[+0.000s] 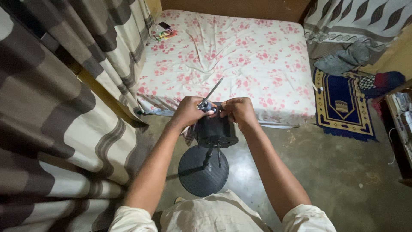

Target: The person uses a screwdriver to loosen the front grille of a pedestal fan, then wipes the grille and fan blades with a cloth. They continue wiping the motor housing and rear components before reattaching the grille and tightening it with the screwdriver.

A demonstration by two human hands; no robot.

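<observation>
I saw my left hand (187,112) clenched round a screwdriver (209,98), shaft pointing to 1 o'clock. Right hand (240,111) gripped the top of the black fan motor housing (216,130) btwn both hands, w/ its round base (201,170) on the floor at 6 o'clock. Bed (240,56) w/ floral sheet lay at 12, striped curtain (56,116) at 9.

Single head-worn view, looking steeply down and forward from above person's own arms. Close on left hand (187,112) and right hand (240,112) at frame centre; farther off, grey concrete floor (334,172) below, floral-sheeted white-and-pink mattress (240,51) ahead, striped brown-and-cream curtain (56,107) at left edge.
</observation>
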